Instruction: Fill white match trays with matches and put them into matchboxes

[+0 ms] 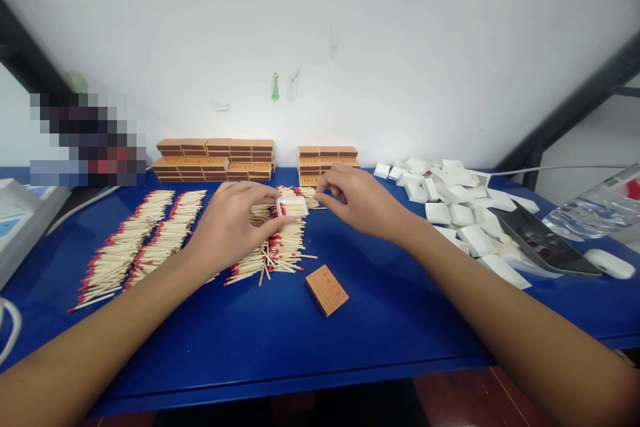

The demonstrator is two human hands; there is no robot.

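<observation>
My left hand [233,223] grips a small white tray [293,207] by its left end, between thumb and fingers. Some matches lie in that tray. Just right of it, my right hand [357,200] has thumb and fingertips drawn together beside matches near the box stack; whether anything is between them is too small to tell. Under and around the tray are loose red-tipped matches [287,247] in piles. An orange matchbox cover [327,289] lies on the blue table [240,347] in front of the hands.
Stacked matchboxes [215,160] and a smaller stack [327,160] stand along the wall. Two match rows [125,247] lie left. White trays [460,200], a dark phone [543,243], a white mouse [609,263] and a plastic bottle [595,203] are right. A power strip [23,233] sits far left.
</observation>
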